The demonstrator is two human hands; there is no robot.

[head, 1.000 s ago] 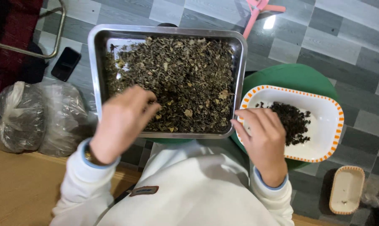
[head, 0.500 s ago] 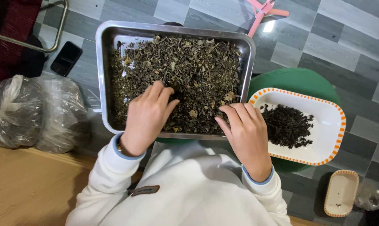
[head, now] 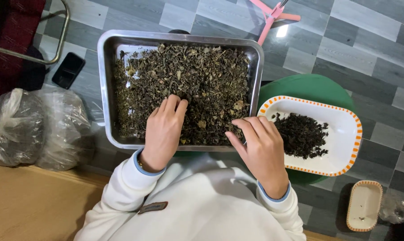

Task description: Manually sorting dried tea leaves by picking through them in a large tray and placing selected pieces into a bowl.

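Left hand (head: 164, 131) lies palm-down in the metal tray (head: 104, 89), fingers (head: 171, 106) together, nearly straight, tips pressed into the dried leaves (head: 188, 85); whether anything is pinched beneath them cannot be told. Right hand (head: 260, 149) sits at the tray's near right corner, fingers (head: 249, 127) loosely curled over the leaves, grasp likewise hidden. The bulk of the leaves lies ahead of both sets of fingertips, tray's long axis running left to right across them; the white dish (head: 345, 134) of darker sorted pieces (head: 302, 134) sits just right of the right hand, the nearer hand to it.
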